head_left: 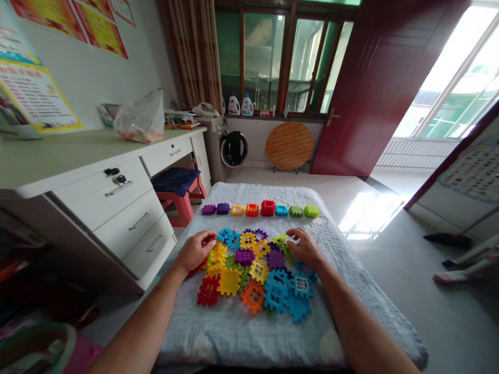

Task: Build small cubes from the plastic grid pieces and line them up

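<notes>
A heap of flat plastic interlocking tiles (253,275) in yellow, blue, purple, orange, red and green lies on a pale blue cloth-covered table (241,337). Beyond it, several small assembled cubes (267,208) stand in a row, from purple on the left to green on the right. My left hand (194,251) rests on the heap's left edge, fingers curled over a blue and a yellow tile. On the heap's upper right edge, my right hand (305,246) has its fingers bent onto green and white pieces. Whether either hand grips a piece is not clear.
A white desk with drawers (117,197) runs along the left, with a plastic bag (141,120) on top. A pink stool (180,193) stands beside the table's far left corner. A round wooden tabletop (289,146) leans against the far wall. Tiled floor lies to the right.
</notes>
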`<state>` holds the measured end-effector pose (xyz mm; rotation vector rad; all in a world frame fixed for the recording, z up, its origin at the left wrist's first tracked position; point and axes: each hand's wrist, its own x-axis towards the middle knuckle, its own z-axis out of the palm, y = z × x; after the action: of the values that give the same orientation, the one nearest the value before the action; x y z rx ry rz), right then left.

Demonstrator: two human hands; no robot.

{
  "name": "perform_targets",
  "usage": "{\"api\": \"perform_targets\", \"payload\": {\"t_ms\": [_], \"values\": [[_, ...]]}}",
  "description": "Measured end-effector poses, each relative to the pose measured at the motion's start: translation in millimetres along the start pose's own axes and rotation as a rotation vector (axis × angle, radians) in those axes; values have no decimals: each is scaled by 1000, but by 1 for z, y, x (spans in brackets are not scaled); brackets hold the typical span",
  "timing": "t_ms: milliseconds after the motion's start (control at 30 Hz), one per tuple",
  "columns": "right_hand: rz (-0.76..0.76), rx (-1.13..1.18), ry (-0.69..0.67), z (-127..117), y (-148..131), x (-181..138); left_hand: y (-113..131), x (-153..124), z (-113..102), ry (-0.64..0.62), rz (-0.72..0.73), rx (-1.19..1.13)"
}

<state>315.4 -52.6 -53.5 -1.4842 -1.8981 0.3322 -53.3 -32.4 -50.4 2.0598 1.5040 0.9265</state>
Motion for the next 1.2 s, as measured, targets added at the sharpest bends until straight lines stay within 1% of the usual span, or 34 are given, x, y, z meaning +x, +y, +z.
{"api": "perform_targets", "payload": {"t_ms": [67,133,233,300,367,467,533,567,633,700,800,867,933,967,1033,1100,1200], "values": [[-113,-53,-11,0,-5,-1,1,0,1,-9,3,-25],[-165,-103,-73,2,-10,-1,2,-1,1,-10,1,-41],[-141,-155,-182,4,-15,-1,2,-1,1,16,-7,-52],[-106,-187,-206,5,-15,-1,2,-1,1,45,-5,-55],[-53,-231,-189,2,-12,-1,2,-1,0,68,1,-49],[25,-314,-118,-4,-9,-2,3,-1,-2,87,4,-30],[23,-334,-72,-9,-12,-2,4,-1,-2,94,-1,-23],[0,-320,-69,-12,-16,-3,5,-1,-2,99,-5,-21],[-74,-261,-114,-14,-26,-4,5,-2,-2,111,-9,-19],[-145,-217,-201,-14,-38,-7,3,-2,-1,128,-1,-13],[-188,-226,-300,-10,-50,-10,5,-1,-2,162,41,13],[-200,-229,-326,-7,-53,-12,15,-1,-5,151,99,46],[-213,-207,-323,-5,-53,-12,32,-1,-9,68,176,76],[-217,-184,-316,-4,-52,-11,43,-2,-10,-3,211,82],[-220,-110,-296,-4,-52,-10,67,-3,-11,-187,267,92],[-200,12,-269,-5,-52,-9,86,-5,-8,-344,290,99],[-126,186,-196,-5,-50,-7,100,-5,2,-470,312,115]]}}
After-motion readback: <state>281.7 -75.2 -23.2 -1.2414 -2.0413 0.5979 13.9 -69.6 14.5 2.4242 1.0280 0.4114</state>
